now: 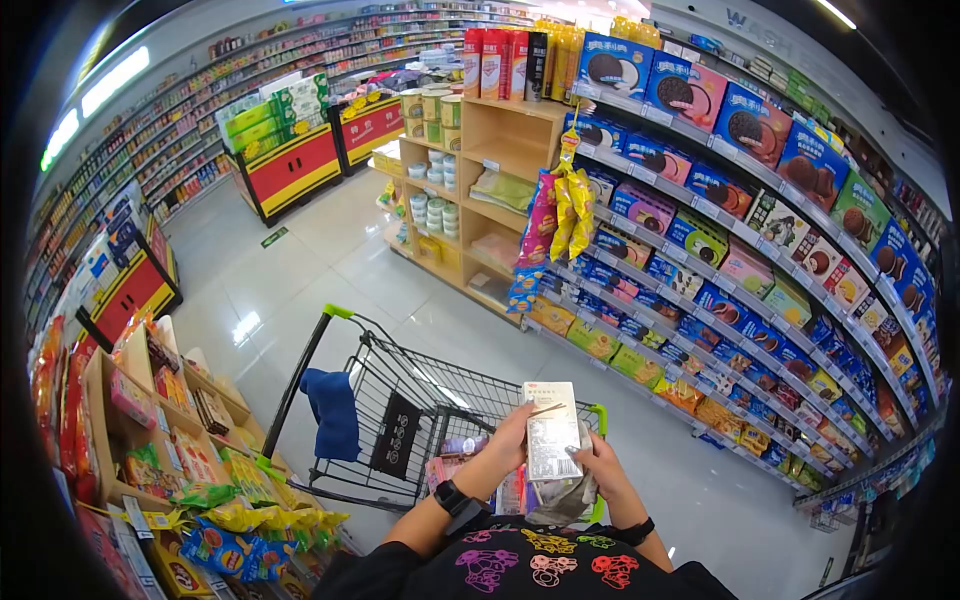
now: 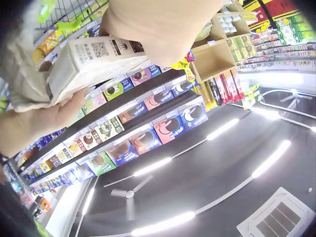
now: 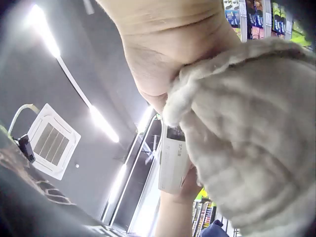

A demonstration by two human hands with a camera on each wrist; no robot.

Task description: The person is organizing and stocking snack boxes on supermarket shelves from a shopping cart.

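Observation:
A white printed box [image 1: 552, 432] with a barcode is held upright between both hands in front of the person's chest. The left hand [image 1: 510, 437] grips its left edge; the right hand [image 1: 604, 470] pinches its lower right side, thumb on the printed face. Grey-beige cloth [image 1: 565, 503] hangs under the right hand and fills much of the right wrist view [image 3: 252, 133]. In the left wrist view, the box [image 2: 98, 61] shows a square code, with the left hand [image 2: 160, 24] over it and the right hand [image 2: 47, 121] beneath.
A black wire cart [image 1: 375, 350] with a blue cloth [image 1: 332, 412] on its side stands ahead, packages inside. Cookie shelves [image 1: 700, 230] rise on the right, a wooden shelf unit [image 1: 510, 140] beyond. Snack bins [image 1: 190, 440] line the left; tiled floor [image 1: 330, 270] lies between.

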